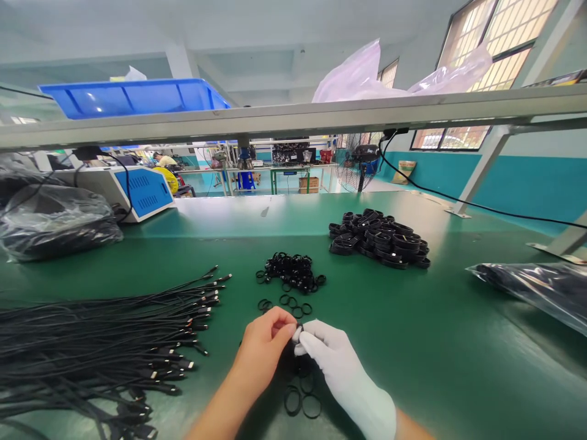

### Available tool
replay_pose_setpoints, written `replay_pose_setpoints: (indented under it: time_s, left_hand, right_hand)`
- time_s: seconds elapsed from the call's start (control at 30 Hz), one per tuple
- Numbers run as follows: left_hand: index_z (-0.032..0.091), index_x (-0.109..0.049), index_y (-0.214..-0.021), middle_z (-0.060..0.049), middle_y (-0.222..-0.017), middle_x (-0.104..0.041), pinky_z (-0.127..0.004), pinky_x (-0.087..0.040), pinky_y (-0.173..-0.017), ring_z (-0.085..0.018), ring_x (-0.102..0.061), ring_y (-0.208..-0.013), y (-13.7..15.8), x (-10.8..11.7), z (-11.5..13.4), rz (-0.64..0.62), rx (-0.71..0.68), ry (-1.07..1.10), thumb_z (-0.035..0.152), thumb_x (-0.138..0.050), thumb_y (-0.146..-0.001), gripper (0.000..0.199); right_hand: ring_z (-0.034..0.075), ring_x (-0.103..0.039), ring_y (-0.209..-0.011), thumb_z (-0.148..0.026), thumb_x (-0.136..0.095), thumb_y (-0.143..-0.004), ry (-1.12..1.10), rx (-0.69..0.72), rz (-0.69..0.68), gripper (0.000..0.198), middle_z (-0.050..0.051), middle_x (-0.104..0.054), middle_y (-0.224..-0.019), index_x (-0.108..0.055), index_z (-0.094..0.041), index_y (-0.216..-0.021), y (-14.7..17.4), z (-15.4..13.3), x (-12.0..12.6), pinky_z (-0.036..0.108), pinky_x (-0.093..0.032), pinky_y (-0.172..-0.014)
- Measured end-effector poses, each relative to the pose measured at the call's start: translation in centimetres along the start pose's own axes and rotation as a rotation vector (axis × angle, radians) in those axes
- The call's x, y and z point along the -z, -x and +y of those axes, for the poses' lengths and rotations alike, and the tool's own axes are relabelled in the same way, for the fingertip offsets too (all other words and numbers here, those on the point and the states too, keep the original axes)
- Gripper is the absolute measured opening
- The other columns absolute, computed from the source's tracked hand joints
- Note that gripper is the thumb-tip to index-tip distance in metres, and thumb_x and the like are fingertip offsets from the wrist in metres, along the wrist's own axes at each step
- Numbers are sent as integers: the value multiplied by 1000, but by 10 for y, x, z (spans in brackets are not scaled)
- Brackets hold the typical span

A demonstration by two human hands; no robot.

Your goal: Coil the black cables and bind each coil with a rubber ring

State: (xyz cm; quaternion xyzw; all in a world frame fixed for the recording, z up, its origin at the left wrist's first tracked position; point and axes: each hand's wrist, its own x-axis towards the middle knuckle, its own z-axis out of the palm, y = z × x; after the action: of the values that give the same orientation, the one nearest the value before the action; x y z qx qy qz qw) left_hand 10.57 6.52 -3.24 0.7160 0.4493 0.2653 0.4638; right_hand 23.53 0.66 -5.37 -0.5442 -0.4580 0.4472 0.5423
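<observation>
My bare left hand (266, 342) and my white-gloved right hand (328, 348) meet at the front middle of the table, with fingertips pinched together. A small black piece shows between the fingertips; its kind is hidden by the fingers. Several loose black rings (312, 405) lie just below the hands, partly in their shadow. More black rings (297, 311) are scattered beyond the fingers, in front of a heap of small black rings (293, 272). To the left, a wide bunch of black cables (105, 330) lies with its connector ends pointing toward the middle.
Coiled black cables (378, 238) form a pile at the back right of the green table (440, 305). Clear bags of black items lie at the far right (541, 290) and far left (55, 214). A blue-and-white machine (142, 189) stands back left. Overhead, a shelf (275, 121) carries a blue bin (132, 99).
</observation>
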Motion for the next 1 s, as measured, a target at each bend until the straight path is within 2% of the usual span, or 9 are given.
replay_pose_setpoints:
  time_s: [0.13, 0.3, 0.43, 0.57, 0.63, 0.77, 1.0]
  left_hand:
    - [22, -56, -74, 1, -73, -57, -24, -37, -58, -14, -50, -63, 6, -5, 1, 106, -180, -215, 24, -46, -80, 12]
    - [26, -63, -84, -2, -85, -63, -26, -43, -65, -17, -58, -74, 10, -3, 4, 77, -319, -386, 23, -47, -83, 17]
    - [26, -64, -88, -2, -88, -66, -27, -44, -69, -18, -60, -79, 10, -7, 2, 114, -393, -553, 20, -44, -86, 21]
    - [25, -66, -82, -5, -85, -67, -29, -44, -67, -19, -60, -75, 12, -10, 2, 114, -453, -700, 20, -40, -87, 27]
    - [25, -66, -81, -5, -83, -66, -29, -44, -67, -19, -60, -74, 13, -10, 2, 92, -453, -705, 20, -38, -88, 29]
    - [24, -64, -86, -4, -81, -65, -27, -44, -66, -17, -59, -73, 13, -9, 2, 50, -415, -606, 21, -34, -90, 31]
    - [21, -60, -81, -4, -78, -63, -26, -42, -64, -16, -57, -69, 11, -10, 0, 106, -469, -631, 20, -35, -90, 27]
  right_hand:
    - [15, -53, -65, -35, -53, -74, -54, 40, 3, 24, 2, -60, -64, -62, -16, -63, 1, -3, 4, 27, -41, -64]
    - [15, -52, -65, -36, -51, -77, -47, 83, 29, 26, 2, -59, -65, -59, -16, -61, 1, 2, 7, 26, -40, -63]
    - [14, -50, -63, -27, -44, -78, 109, 78, 35, 23, 0, -57, -63, -56, -17, -60, 1, 4, 6, 26, -38, -61]
    - [14, -48, -61, -23, -41, -76, 321, 60, 67, 24, -1, -53, -58, -50, -19, -55, 2, 3, 4, 25, -35, -58]
    - [14, -48, -60, -23, -41, -76, 355, 51, 74, 24, -2, -53, -57, -48, -19, -53, 2, 2, 4, 25, -34, -57]
    - [14, -51, -61, -20, -40, -74, 262, 34, 51, 22, -1, -56, -59, -52, -19, -54, 2, 1, 5, 24, -36, -59]
    - [13, -48, -61, -25, -43, -75, 147, 51, 1, 21, -1, -54, -61, -54, -17, -59, 3, 1, 5, 24, -36, -59]
